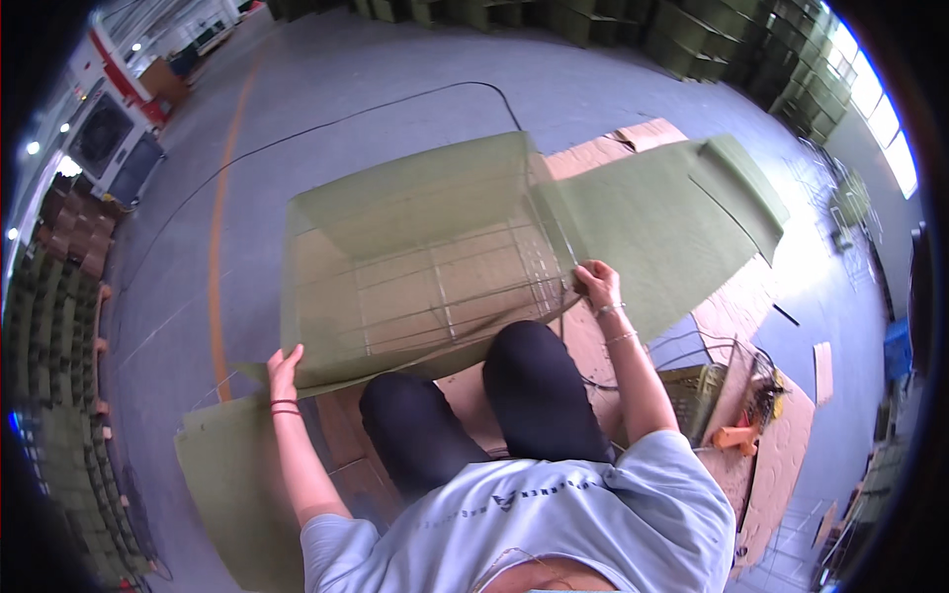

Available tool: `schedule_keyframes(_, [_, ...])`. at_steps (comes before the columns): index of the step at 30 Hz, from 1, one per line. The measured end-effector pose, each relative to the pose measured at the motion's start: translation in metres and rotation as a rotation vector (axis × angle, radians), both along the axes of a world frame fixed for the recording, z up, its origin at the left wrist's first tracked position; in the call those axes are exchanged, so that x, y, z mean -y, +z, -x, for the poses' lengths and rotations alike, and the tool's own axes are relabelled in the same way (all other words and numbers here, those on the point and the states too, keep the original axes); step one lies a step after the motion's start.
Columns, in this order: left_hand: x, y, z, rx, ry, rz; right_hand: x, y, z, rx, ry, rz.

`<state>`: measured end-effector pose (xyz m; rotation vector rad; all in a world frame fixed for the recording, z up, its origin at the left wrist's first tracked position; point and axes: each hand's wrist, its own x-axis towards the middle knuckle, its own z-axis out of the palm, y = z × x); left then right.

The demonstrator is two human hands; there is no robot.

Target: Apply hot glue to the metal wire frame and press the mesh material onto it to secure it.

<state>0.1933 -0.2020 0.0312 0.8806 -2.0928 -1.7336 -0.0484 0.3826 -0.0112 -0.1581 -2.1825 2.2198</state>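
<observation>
A box-shaped wire frame (442, 287) stands in front of my knees, with green sheet material (415, 193) on its sides. My left hand (284, 373) is closed on the sheet's edge at the near left corner. At the near right corner my right hand (599, 285) pinches the edge of the green sheet beside the wire; the fingertips are partly hidden. One flat length of green sheet (652, 212) spreads out to the right of the frame. Another green piece (232, 484) hangs down by my left forearm.
Cardboard (771, 474) lies on the grey floor under and around the work. To my right are a green container (690, 390), cables and an orange-handled tool (736, 437). A black cable (376, 102) loops across the floor ahead. Green stacks (59, 366) stand at the left.
</observation>
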Motion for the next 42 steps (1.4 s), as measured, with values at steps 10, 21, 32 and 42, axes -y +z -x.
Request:
schedule_keyframes(10, [-0.020, 0.011, 0.003, 0.011, -0.003, -0.038, -0.011, -0.008, -0.024, 0.130, 0.121, 0.287])
schedule_keyframes(21, [-0.027, 0.008, 0.004, -0.009, 0.012, -0.031, -0.022, -0.017, -0.020, 0.057, 0.145, 0.068])
schedule_keyframes(32, [-0.032, 0.001, 0.012, -0.104, -0.048, -0.060, -0.022, -0.004, -0.025, -0.003, 0.106, 0.116])
schedule_keyframes(42, [-0.025, 0.005, -0.005, -0.047, 0.008, -0.106, -0.022, -0.013, -0.016, 0.170, 0.274, 0.117])
